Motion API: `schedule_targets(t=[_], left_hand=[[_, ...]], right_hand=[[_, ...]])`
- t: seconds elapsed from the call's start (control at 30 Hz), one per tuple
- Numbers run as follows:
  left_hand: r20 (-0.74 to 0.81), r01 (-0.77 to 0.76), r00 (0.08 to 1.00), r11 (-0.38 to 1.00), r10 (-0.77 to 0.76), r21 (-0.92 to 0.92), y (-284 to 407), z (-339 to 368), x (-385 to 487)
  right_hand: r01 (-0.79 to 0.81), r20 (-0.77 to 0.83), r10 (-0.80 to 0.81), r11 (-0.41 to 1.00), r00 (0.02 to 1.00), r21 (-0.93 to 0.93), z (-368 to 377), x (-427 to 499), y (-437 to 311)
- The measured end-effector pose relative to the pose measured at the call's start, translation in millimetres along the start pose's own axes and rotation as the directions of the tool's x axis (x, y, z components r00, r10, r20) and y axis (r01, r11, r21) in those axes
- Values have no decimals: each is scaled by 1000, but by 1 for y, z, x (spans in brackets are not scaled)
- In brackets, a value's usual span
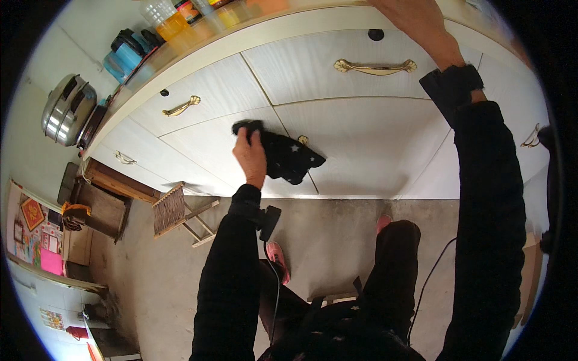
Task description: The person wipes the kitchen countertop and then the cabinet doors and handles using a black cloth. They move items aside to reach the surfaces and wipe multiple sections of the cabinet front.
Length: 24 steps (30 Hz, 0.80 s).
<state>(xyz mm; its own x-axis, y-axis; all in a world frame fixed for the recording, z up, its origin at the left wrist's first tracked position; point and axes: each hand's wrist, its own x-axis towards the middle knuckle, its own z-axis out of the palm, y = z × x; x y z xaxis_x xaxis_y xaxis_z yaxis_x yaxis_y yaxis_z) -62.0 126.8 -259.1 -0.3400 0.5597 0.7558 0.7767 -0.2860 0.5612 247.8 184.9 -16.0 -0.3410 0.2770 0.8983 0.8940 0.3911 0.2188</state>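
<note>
Bunched in my left hand (251, 158) is a black cloth (291, 153) printed with white stars. It hangs in front of the white cabinet's lower doors (356, 140), partly covering a gold door handle (303, 140); whether it touches the door is hard to tell. My right hand (413, 22) reaches up over the countertop edge (311, 20), above a drawer with a gold handle (375, 67). The top of the picture cuts off its fingers. Both wrists wear black straps with small devices.
On the countertop stand a bottle of orange liquid (169, 22), blue containers (126, 52) and a steel steamer pot (67, 110). A folding stool (180, 212) is on the floor at left, near a wooden box (101, 203). Cables (429, 280) hang beside my legs.
</note>
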Motion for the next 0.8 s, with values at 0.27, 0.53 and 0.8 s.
schedule_targets(t=[0.27,0.53,0.8], left_hand=[[96,-38,995,999,38,4,7,7,-14],[327,228,928,967,-180,-116,37,40,-61],[538,309,828,928,-155,-208,60,47,-125]], right_hand=[[-65,40,64,998,997,17,-5,1,-4],[61,-5,-61,998,998,-32,0,0,1],[204,-36,-217,952,975,-231,4,-5,8]])
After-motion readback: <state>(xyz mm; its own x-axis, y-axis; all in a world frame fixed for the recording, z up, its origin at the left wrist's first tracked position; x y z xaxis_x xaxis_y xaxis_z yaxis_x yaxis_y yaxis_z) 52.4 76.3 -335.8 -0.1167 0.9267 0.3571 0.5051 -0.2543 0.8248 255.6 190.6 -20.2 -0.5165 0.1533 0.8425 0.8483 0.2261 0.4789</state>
